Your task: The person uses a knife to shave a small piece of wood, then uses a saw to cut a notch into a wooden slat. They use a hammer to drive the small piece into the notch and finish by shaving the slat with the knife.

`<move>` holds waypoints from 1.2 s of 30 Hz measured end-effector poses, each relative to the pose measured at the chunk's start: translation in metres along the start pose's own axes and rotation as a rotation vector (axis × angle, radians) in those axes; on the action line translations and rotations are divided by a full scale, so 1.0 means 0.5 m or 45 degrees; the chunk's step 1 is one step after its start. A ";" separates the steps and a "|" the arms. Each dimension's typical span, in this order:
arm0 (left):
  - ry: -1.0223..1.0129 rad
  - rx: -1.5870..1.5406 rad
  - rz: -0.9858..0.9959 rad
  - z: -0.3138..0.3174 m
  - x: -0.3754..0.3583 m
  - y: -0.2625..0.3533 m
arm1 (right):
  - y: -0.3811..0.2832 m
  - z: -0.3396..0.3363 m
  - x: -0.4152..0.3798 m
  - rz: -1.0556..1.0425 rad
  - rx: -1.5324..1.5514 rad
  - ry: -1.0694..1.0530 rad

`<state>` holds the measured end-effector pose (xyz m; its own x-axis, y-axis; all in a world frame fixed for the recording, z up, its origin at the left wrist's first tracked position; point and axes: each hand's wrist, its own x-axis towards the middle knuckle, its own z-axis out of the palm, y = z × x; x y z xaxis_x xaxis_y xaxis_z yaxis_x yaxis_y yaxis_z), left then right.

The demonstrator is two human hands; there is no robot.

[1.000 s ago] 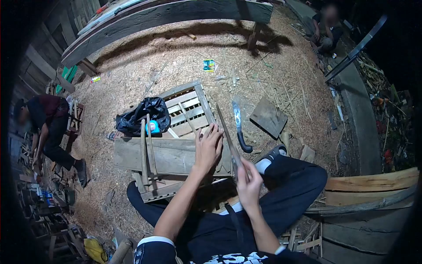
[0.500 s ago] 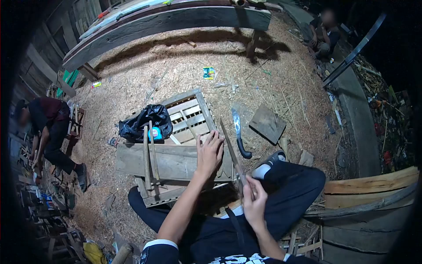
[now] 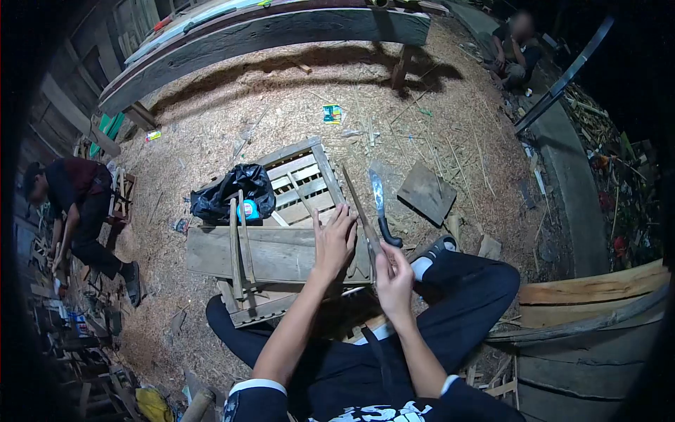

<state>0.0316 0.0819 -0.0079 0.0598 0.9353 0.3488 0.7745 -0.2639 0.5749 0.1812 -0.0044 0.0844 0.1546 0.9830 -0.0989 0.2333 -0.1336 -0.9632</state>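
My left hand [image 3: 335, 243] lies on the right end of a grey wooden board [image 3: 274, 254], thumb apart from the fingers. The board rests across a slatted wooden frame [image 3: 320, 165]. My right hand [image 3: 394, 278] is closed round the near end of a long, narrow, dark tool [image 3: 357, 204], which slants up and away just right of my left hand. Beyond it a knife with a black handle [image 3: 385, 231] lies on the ground. Two thin sticks [image 3: 235, 246] lie over the board, beside a black plastic bag [image 3: 235, 193] and a blue round object [image 3: 247, 209].
A square wooden piece [image 3: 427, 193] lies right of the knife. A long wooden bench [image 3: 267, 39] stands at the back. One person [image 3: 88, 211] bends over at the left; another person [image 3: 517, 53] sits at the upper right. Planks [image 3: 590, 292] are at the lower right.
My right hand has moved forward and slightly left, pushing the long tool farther up along the board's end. My left hand has stayed nearly in place.
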 end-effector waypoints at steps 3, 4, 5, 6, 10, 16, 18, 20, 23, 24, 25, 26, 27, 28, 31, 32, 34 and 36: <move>0.028 -0.008 -0.003 0.010 0.009 -0.002 | 0.018 -0.045 -0.095 -0.199 0.074 0.091; 0.033 -0.009 -0.002 0.012 0.013 -0.004 | 0.012 -0.055 -0.107 -0.162 0.063 0.078; 0.016 -0.004 -0.002 0.009 0.004 -0.003 | 0.010 -0.041 -0.090 -0.079 0.145 0.055; 0.003 0.000 -0.006 0.005 -0.002 -0.004 | 0.009 -0.021 -0.054 0.007 0.228 0.030; -0.004 -0.026 -0.028 -0.005 0.011 0.001 | 0.004 -0.007 -0.027 0.006 0.229 -0.009; 0.017 -0.026 -0.003 0.004 0.004 0.003 | -0.020 -0.018 -0.002 0.076 0.101 -0.055; 0.003 -0.025 -0.017 -0.005 0.003 0.006 | 0.008 -0.007 -0.007 0.025 0.061 -0.016; 0.020 -0.018 -0.020 0.002 0.005 0.006 | -0.010 -0.030 -0.074 -0.166 0.158 0.094; 0.030 -0.061 -0.014 0.001 0.005 0.010 | -0.005 -0.002 -0.005 -0.072 0.103 0.020; 0.031 -0.062 -0.022 0.003 0.001 0.013 | -0.005 0.003 0.020 -0.033 0.071 -0.018; 0.023 -0.052 -0.021 0.002 -0.001 0.015 | -0.005 0.007 0.032 0.008 -0.061 -0.014; 0.023 -0.039 -0.015 -0.004 0.008 0.011 | -0.011 -0.002 0.011 0.001 -0.052 -0.011; 0.024 -0.054 -0.023 -0.001 0.006 0.005 | -0.016 -0.028 -0.033 0.003 0.059 0.001; 0.023 -0.059 -0.033 0.004 -0.001 0.002 | -0.009 -0.052 -0.084 0.021 0.166 0.015; 0.023 -0.002 0.022 0.013 -0.001 -0.012 | -0.017 -0.051 -0.081 0.139 0.260 0.015; 0.023 -0.007 -0.008 0.014 0.004 -0.017 | -0.032 -0.047 -0.060 0.123 0.226 -0.013; 0.004 -0.040 -0.037 0.022 0.000 -0.003 | -0.041 -0.063 -0.054 0.079 0.069 0.019; 0.057 -0.030 -0.028 0.015 0.002 0.001 | -0.044 -0.081 -0.061 0.254 0.171 0.046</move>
<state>0.0367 0.0843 -0.0126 0.0141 0.9295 0.3686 0.7600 -0.2496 0.6001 0.2103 -0.0364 0.1186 0.2199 0.9334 -0.2836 0.0654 -0.3042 -0.9504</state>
